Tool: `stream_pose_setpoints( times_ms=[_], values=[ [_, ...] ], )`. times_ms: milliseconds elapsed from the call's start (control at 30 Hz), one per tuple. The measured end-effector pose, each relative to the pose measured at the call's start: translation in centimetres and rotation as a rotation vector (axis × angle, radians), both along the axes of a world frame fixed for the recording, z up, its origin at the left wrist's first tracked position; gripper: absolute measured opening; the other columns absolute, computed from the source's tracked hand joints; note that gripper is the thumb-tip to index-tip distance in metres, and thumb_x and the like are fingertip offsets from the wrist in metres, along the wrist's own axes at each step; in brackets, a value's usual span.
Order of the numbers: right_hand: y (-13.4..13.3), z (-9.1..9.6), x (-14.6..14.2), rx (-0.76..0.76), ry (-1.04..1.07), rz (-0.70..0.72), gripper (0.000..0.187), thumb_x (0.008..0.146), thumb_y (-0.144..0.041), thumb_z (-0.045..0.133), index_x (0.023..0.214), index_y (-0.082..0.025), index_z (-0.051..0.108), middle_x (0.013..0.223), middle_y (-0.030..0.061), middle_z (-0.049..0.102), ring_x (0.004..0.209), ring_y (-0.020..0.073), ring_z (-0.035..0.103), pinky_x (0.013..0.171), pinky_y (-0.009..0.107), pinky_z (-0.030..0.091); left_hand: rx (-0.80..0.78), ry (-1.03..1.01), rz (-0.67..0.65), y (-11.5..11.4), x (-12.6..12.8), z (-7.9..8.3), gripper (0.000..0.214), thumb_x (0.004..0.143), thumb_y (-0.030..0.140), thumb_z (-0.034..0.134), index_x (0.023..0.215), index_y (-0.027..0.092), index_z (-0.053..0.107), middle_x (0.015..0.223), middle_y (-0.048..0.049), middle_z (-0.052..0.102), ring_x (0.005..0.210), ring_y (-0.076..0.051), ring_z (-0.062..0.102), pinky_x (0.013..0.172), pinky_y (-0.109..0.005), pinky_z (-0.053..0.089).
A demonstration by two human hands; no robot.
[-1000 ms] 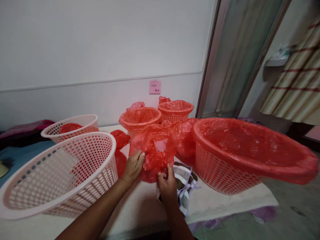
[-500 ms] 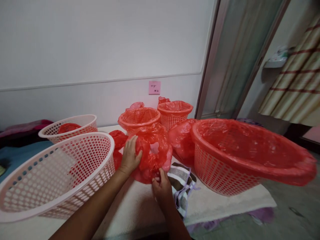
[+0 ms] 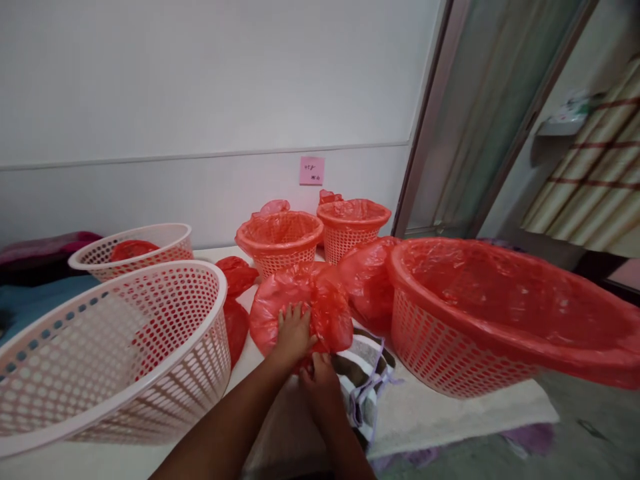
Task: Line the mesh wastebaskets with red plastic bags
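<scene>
A crumpled red plastic bag lies on the white-covered surface in front of me, puffed up at its top. My left hand rests on the bag with its fingers apart, pressing it from above. At the bag's near lower edge, my right hand pinches the plastic, its fingertips partly hidden. Just right of that hand lies a folded striped cloth with purple edging. A large white basket stands to the left, and a large basket lined with red plastic stands to the right.
Two smaller red-lined baskets, a left one and a right one, stand by the wall. Behind the large white basket is another white basket. More red plastic lies beside the right-hand basket. A pink note sticks to the wall.
My left hand has moved right and down from the bag's left side onto its front. The bag has been flattened and lowered. My right hand stays at its near edge.
</scene>
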State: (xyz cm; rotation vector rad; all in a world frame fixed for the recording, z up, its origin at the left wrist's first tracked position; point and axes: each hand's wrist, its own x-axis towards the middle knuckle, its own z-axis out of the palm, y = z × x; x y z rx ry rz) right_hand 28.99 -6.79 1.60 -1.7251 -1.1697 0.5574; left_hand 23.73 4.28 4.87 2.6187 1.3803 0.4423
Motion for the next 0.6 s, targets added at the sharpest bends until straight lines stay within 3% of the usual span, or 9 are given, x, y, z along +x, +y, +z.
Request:
stream_pose_setpoints(
  times_ms=[200,367,500,600],
  values=[
    [-0.4,0.4,0.2,0.013,-0.038,0.002,0.011,0.074,-0.014,0.043,0.072,-0.022,0.051,0.081,0.0053,0.059,0.076,0.0200,0.054,0.072,0.032,0.041,0.012,0.028,-0.009,0.4,0.5,-0.9,0.059,0.075,0.031,0.065,0.129,0.011,0.054,0.148,-0.0221,0.040,0.138,-0.041,0.030,0.112,-0.059,0.014],
    [-2.1,1.0,1.7,0.013,-0.131,-0.042,0.024,0.083,-0.017,0.038,0.096,-0.017,0.059,0.098,0.0103,0.061,0.094,0.0242,0.056,0.086,0.037,0.039,0.030,-0.038,-0.026,-0.7,-0.2,1.0,0.060,0.077,0.035,0.064,0.132,0.012,0.052,0.146,-0.0212,0.043,0.135,-0.040,0.035,0.111,-0.059,0.020],
    [-4.1,1.2,2.5,-0.208,-0.398,-0.077,0.035,0.084,-0.031,0.051,0.114,-0.015,0.058,0.112,0.0153,0.060,0.106,0.0339,0.053,0.087,0.047,0.038,0.080,-0.144,-0.018,-3.9,-2.3,3.1,0.058,0.087,0.039,0.051,0.138,0.011,0.044,0.149,-0.0192,0.038,0.141,-0.034,0.027,0.114,-0.053,0.020],
    [-5.2,0.9,2.2,-0.317,-0.533,-0.048,0.049,0.078,-0.033,0.061,0.123,-0.015,0.055,0.114,0.0158,0.059,0.109,0.0358,0.052,0.085,0.048,0.039,0.104,-0.253,-0.014,-8.0,-5.2,2.1,0.048,0.090,0.033,0.044,0.134,0.013,0.046,0.145,-0.0165,0.045,0.140,-0.027,0.032,0.115,-0.049,0.023]
  ],
)
